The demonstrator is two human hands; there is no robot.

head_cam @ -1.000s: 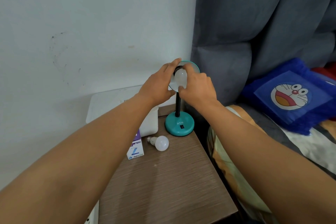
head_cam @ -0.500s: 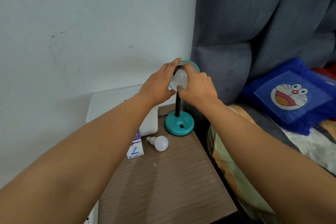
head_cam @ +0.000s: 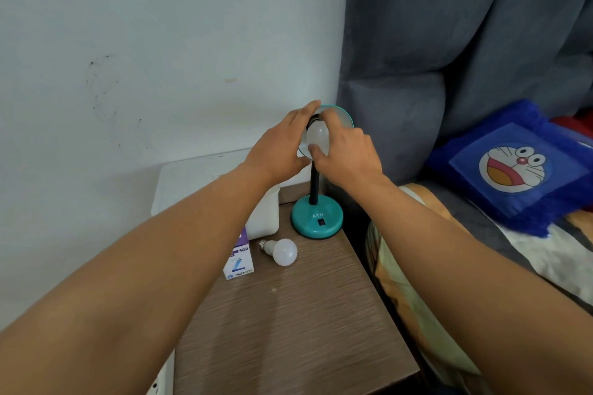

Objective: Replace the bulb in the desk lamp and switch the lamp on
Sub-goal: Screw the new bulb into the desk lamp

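Observation:
A teal desk lamp with a black neck stands at the back of the wooden bedside table. Its teal shade is tipped toward me. My left hand grips the shade's left rim. My right hand is closed around a white bulb that sits at the black socket inside the shade. A second white bulb lies on its side on the table, beside a small bulb box.
A white plastic container stands against the wall behind the box. To the right is a bed with a grey headboard and a blue cartoon cushion. A rocker switch sits on the lamp base.
My right hand has turned a little around the bulb, its thumb now lower on the glass. My left hand and the lamp stay where they were.

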